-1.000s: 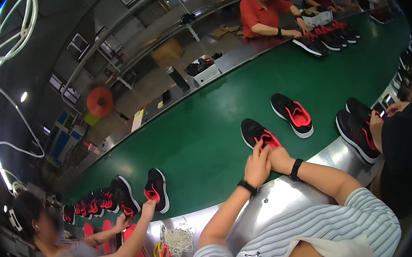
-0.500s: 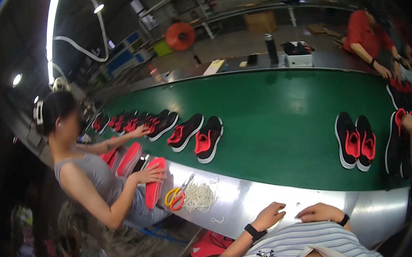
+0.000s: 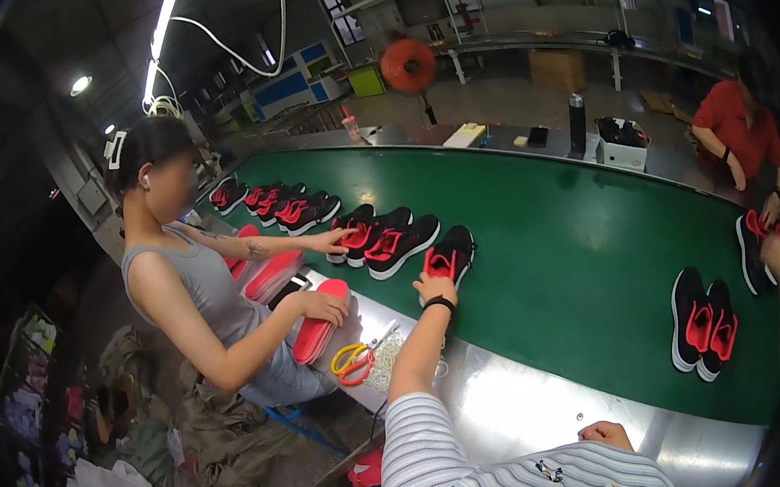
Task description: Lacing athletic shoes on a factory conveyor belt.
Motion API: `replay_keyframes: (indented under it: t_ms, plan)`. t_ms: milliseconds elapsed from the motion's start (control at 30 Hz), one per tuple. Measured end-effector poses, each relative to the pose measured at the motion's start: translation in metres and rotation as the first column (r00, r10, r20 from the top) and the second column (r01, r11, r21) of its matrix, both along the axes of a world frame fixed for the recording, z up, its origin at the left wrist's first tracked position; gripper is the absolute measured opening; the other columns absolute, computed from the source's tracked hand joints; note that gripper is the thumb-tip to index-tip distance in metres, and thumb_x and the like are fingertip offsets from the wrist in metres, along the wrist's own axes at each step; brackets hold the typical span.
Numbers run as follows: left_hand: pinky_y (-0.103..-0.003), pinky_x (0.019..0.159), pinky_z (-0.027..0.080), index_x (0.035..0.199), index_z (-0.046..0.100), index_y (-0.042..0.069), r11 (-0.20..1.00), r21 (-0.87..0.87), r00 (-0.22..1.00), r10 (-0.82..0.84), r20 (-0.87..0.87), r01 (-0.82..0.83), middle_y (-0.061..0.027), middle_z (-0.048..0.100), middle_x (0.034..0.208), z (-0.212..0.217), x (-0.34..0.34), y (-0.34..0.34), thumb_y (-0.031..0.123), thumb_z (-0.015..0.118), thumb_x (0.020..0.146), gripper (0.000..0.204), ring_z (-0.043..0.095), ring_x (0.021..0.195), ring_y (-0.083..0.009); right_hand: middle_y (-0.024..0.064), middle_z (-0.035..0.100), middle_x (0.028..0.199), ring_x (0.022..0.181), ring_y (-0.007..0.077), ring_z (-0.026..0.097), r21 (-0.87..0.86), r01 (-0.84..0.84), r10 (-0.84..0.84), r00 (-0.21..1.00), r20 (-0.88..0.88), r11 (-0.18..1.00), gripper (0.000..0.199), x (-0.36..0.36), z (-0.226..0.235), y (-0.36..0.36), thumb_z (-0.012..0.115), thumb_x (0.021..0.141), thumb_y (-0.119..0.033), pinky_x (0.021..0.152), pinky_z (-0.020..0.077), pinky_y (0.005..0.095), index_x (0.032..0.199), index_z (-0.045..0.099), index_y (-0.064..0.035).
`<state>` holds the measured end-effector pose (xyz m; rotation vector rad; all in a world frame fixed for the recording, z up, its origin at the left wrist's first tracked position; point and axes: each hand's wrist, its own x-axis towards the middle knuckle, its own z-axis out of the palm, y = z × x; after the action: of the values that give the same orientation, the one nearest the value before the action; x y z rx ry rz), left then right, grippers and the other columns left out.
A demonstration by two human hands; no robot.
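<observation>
My left hand (image 3: 434, 288) reaches forward over the metal edge and grips the heel opening of a black sneaker (image 3: 457, 252) with a red lining and white sole. A dark band circles that wrist. Its fingertips are partly hidden at the shoe's collar. Close to my striped shirt, my right hand (image 3: 605, 433) rests by the metal edge, fingers curled, nothing visible in it; the shirt hides part of it. Left of the held shoe, a matching sneaker (image 3: 402, 248) stands on the green belt (image 3: 562, 274), among several others in a row.
At left, a seated co-worker touches a sneaker and holds red insoles (image 3: 323, 323). Scissors (image 3: 356, 363) and pale laces (image 3: 383, 366) lie on the metal ledge (image 3: 517, 391). A sneaker pair (image 3: 702, 326) stands at right, where another person's hand (image 3: 776, 253) reaches in. A bottle (image 3: 577, 124) stands beyond.
My left hand has gone from the metal edge forward and left onto the nearest sneaker. The co-worker's far hand has moved along the shoe row. The whole view has shifted.
</observation>
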<state>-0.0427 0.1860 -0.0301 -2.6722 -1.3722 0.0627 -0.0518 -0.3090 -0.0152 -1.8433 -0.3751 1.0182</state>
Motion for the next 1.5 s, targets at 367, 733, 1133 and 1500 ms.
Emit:
replay_keyframes:
  t_ms: [367, 733, 1133, 1500]
  plan:
    - [-0.047, 0.084, 0.036, 0.098, 0.063, 0.005, 0.543, -0.245, 0.568, -0.575, 0.588, 0.803, -0.0139, 0.066, 0.085, 0.004, 0.028, -0.255, 0.026, 0.056, 0.079, 0.029, 0.062, 0.081, -0.0294, 0.0034, 0.060, 0.082, 0.056, 0.0098, 0.056, 0.153, -0.166, 0.132, 0.969, 0.207, 0.974, 0.029, 0.102, 0.020, 0.041, 0.055, 0.087, -0.013, 0.051, 0.0461, 0.0234, 0.115, 0.055, -0.0034]
    - [-0.040, 0.096, 0.037, 0.115, 0.054, 0.002, 0.442, -0.099, 0.309, -0.432, 0.847, 0.892, -0.0167, 0.050, 0.116, -0.006, -0.009, -0.295, 0.009, 0.066, 0.073, 0.044, 0.045, 0.112, -0.0348, 0.0150, 0.056, 0.116, 0.108, 0.0329, 0.050, -0.320, -0.142, 0.349, 0.442, 0.826, 0.937, 0.041, 0.186, 0.015, 0.194, 0.063, 0.078, -0.029, 0.093, 0.0419, 0.0418, 0.113, 0.058, -0.0094]
    - [-0.029, 0.077, 0.048, 0.099, 0.063, 0.003, 0.495, -0.514, 0.599, -0.017, 0.800, 0.701, -0.0085, 0.062, 0.098, 0.006, -0.089, -0.235, 0.009, 0.058, 0.085, 0.016, 0.061, 0.090, -0.0178, 0.0075, 0.059, 0.077, 0.071, 0.0187, 0.057, 0.405, 0.086, -0.373, 0.595, 0.712, 0.910, 0.019, 0.172, 0.048, 0.134, 0.063, 0.073, -0.006, 0.068, 0.0471, 0.0295, 0.092, 0.062, -0.0045]
    - [-0.046, 0.091, 0.037, 0.082, 0.071, 0.013, 0.347, -0.039, 0.342, -0.888, 0.307, 0.937, -0.0074, 0.056, 0.112, 0.056, 0.123, -0.244, 0.034, 0.074, 0.060, 0.030, 0.041, 0.118, -0.0287, 0.0082, 0.056, 0.085, 0.068, 0.0181, 0.055, 0.530, 0.064, -0.503, 0.426, 0.752, 0.846, 0.016, 0.099, 0.025, 0.077, 0.060, 0.072, 0.000, 0.059, 0.0450, 0.0293, 0.088, 0.062, -0.0017]
